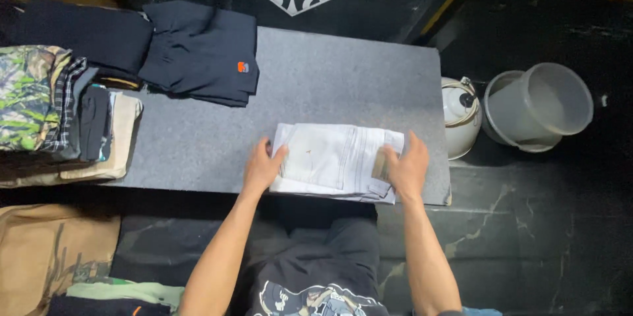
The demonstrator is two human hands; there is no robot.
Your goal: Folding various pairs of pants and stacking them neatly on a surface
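Observation:
A folded white pair of trousers [333, 158] lies on the near edge of a grey felt-covered board [330, 85]. My left hand [262, 166] grips its left edge, fingers curled over the cloth. On the right end, my right hand [407, 167] presses down by a small tan label, with the fingers spread over the fold. Both forearms reach in from the bottom of the view.
A folded dark navy garment [201, 52] with a small orange patch sits at the board's far left. Stacked folded clothes [59, 102], one camouflage, stand at the left. A white iron-like object [458, 115] and a grey bucket [537, 106] are on the dark floor at the right.

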